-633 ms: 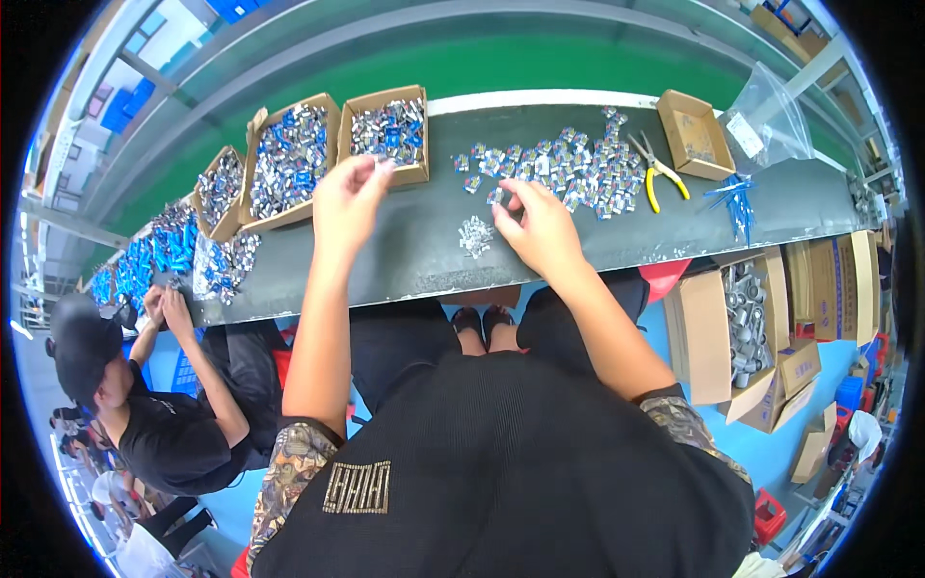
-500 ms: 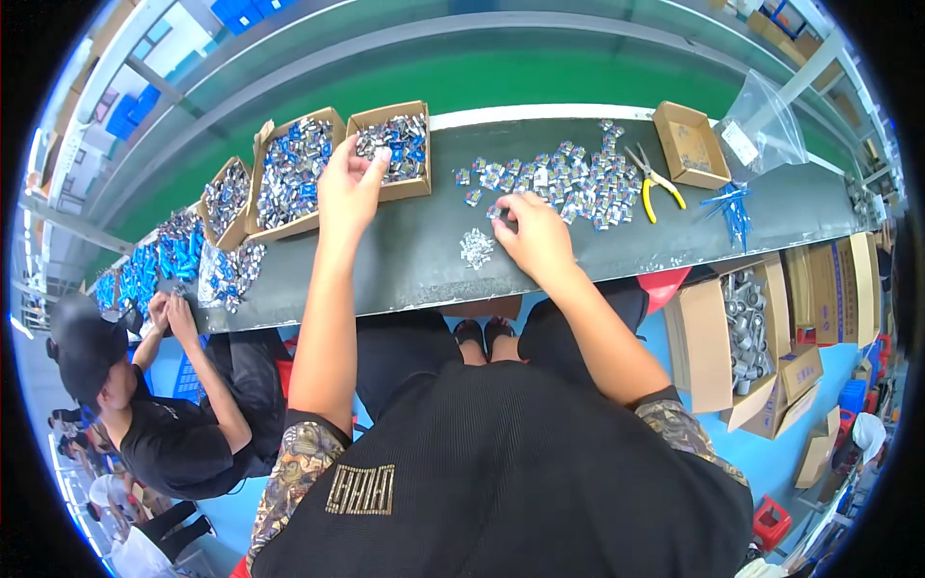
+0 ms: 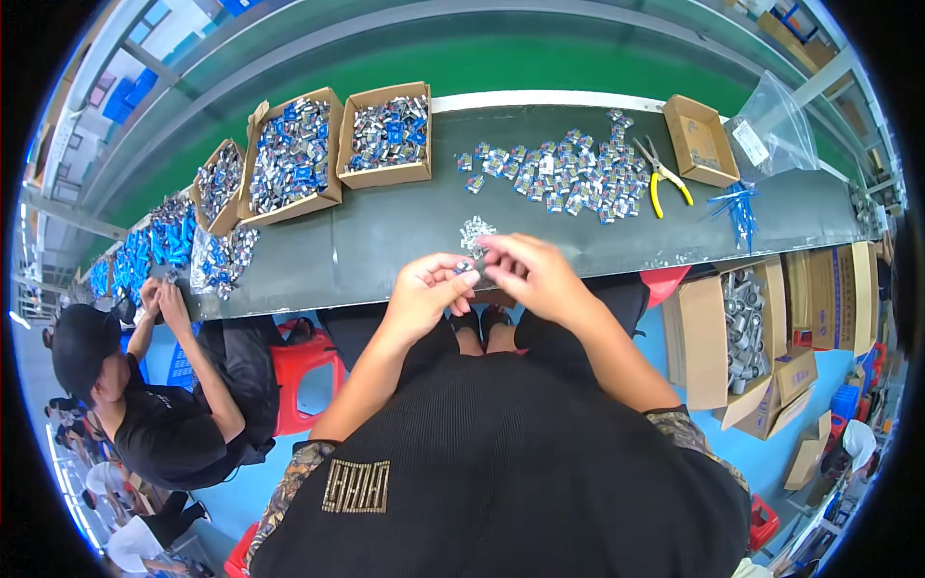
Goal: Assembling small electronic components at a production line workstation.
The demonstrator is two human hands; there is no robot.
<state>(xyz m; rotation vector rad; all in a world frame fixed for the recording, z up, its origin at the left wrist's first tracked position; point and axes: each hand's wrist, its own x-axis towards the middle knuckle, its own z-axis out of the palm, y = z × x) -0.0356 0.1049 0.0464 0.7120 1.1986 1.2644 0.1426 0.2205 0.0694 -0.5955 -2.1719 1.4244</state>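
Observation:
My left hand (image 3: pixel 424 299) pinches a small blue-and-silver metal part (image 3: pixel 463 267) between thumb and fingertips, just above the table's near edge. To its right, my right hand (image 3: pixel 535 275) is open, with thumb and index finger apart and close to the held part. Its fingertips lie beside a small pile of tiny white pieces (image 3: pixel 475 229), partly covering the pile's near side. Farther right, many small silver-and-blue parts with coloured faces (image 3: pixel 578 173) are spread over the dark tabletop (image 3: pixel 385 250).
Cardboard boxes of blue-and-silver parts (image 3: pixel 388 135) stand at the back left. Yellow-handled pliers (image 3: pixel 658 188), a shallow carton (image 3: pixel 699 140), a clear bag (image 3: pixel 771 125) and blue ties (image 3: pixel 738 212) lie right. A co-worker (image 3: pixel 164 395) sits at left; a carton of metal fittings (image 3: pixel 744 328) stands below right.
My left hand has come back from the rear box to the near edge, now with a blue-and-silver part. My right hand has moved from the spread parts toward me, beside the white pile.

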